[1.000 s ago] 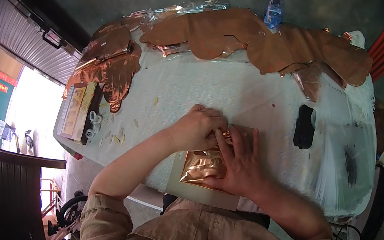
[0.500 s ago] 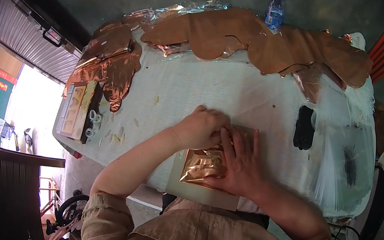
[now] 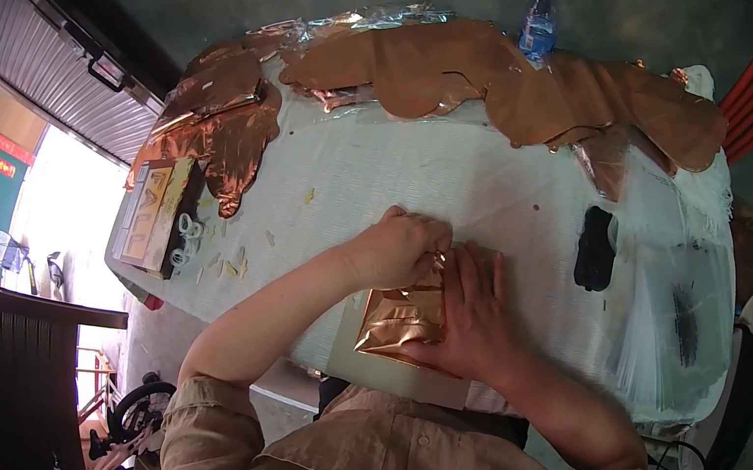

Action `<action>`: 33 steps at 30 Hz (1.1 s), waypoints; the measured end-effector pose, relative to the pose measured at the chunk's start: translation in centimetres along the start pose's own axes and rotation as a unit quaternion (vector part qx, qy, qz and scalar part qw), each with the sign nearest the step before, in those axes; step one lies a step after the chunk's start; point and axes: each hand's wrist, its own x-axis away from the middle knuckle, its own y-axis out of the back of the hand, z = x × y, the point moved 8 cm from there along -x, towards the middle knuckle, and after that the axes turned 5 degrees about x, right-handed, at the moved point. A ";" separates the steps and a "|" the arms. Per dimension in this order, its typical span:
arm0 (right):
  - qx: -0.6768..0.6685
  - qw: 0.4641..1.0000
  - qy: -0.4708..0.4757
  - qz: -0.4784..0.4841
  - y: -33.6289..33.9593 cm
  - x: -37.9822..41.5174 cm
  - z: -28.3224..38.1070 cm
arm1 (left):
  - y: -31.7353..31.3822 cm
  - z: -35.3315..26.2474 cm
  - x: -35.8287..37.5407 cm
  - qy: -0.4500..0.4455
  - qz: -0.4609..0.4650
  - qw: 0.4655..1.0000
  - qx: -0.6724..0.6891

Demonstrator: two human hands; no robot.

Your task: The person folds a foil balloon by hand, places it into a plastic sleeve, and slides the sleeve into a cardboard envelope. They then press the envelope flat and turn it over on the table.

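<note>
A shiny copper-gold foil piece [image 3: 402, 322] lies on a greyish-beige board [image 3: 373, 374] at the table's near edge. My left hand [image 3: 404, 248] is closed at the foil's far edge, its fingertips pressed together; whatever they pinch is too small to make out. Flat across the foil's right side rests my right hand [image 3: 474, 321], fingers stretched out and pointing away from me, thumb low on the foil.
Brown scalloped sheets [image 3: 425, 64] line the table's far edge, near a water bottle [image 3: 539, 28]. Crumpled copper foil [image 3: 232, 146], a box [image 3: 156, 213] and white scissors [image 3: 186, 238] lie left. A black object [image 3: 596, 250] and clear plastic sheets [image 3: 669, 334] lie right.
My right hand's fingers have shifted slightly and drawn a little apart from my left hand, showing more foil between them. My left hand stays in nearly the same place.
</note>
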 end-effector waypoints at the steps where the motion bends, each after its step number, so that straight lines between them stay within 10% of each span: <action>1: 0.000 1.000 0.000 0.000 -0.1 0.0 0.0 | 0.0 -0.1 0.0 -0.004 -0.005 1.000 -0.003; 26: 0.041 0.999 -0.011 0.021 -0.6 0.0 0.0 | 1.9 2.5 3.6 0.022 -0.229 0.973 -0.027; 33: 0.045 0.999 -0.018 0.021 -0.6 0.0 0.0 | 1.3 -1.1 4.5 -0.101 -0.209 0.972 -0.048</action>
